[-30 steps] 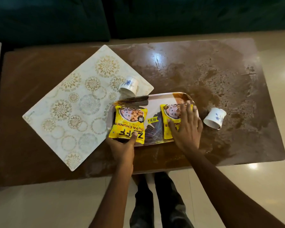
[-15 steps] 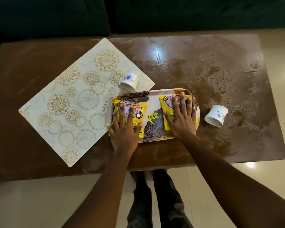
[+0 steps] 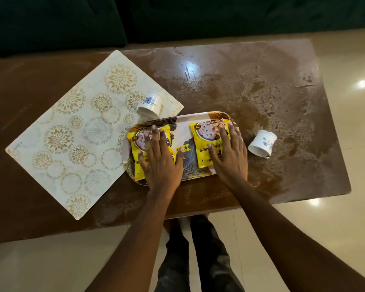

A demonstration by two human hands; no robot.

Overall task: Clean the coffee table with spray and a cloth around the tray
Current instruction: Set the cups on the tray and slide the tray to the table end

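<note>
Left hand (image 3: 161, 163) flat on left packet (image 3: 136, 165), right hand (image 3: 230, 159) flat on right packet (image 3: 202, 144); labels partly covered.

The left hand (image 3: 160, 165) lies flat, fingers straight and spread, on a yellow packet (image 3: 136, 165). The right hand (image 3: 230, 157) lies flat the same way on a second yellow packet (image 3: 201, 148). Both packets sit on a patterned tray (image 3: 182, 131) under the hands. Just right of the right hand, a white cup (image 3: 261, 144) lies on its side on the smeared brown table (image 3: 272, 81). Beyond the left hand's fingertips, another white cup (image 3: 150, 104) lies tipped on a corner of the floral mat (image 3: 72, 133), which spreads to that hand's left.
</note>
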